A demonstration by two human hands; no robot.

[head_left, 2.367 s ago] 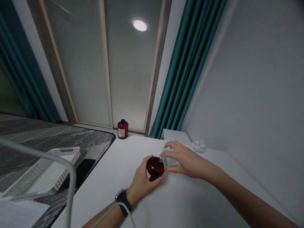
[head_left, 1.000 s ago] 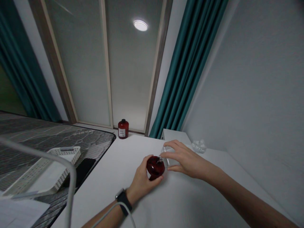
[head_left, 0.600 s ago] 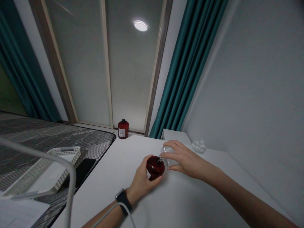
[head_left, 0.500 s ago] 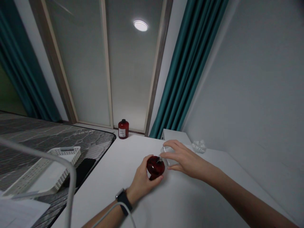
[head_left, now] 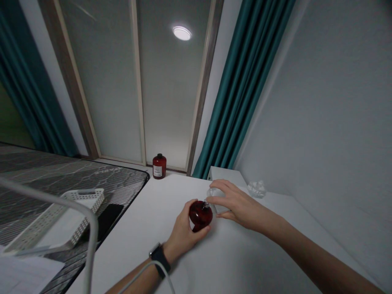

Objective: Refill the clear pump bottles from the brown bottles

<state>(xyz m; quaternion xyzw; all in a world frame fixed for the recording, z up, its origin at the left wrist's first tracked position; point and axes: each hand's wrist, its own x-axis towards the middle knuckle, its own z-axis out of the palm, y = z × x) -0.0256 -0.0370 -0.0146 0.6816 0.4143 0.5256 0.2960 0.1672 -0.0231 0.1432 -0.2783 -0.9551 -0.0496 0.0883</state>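
A glossy dark red bottle (head_left: pixel 200 216) is gripped by my left hand (head_left: pixel 183 230), whose thumb and fingers wrap round its sides. The bottle is tilted, with its neck pointing up and to the right. From the right, my right hand (head_left: pixel 240 207) curls its fingers around a clear, see-through cup (head_left: pixel 219 208). The cup's near edge is right by the bottle's neck; I cannot tell whether they touch. Much of the cup is hidden behind the fingers. Both hands are over the white table (head_left: pixel 165 196).
Another red bottle (head_left: pixel 159 167) with a white label and dark cap stands at the table's far left corner. Crumpled clear plastic (head_left: pixel 256 189) lies by the wall. To the left are a white basket (head_left: pixel 33 237), a black flat object (head_left: pixel 110 214) and a pale cable (head_left: pixel 92 241).
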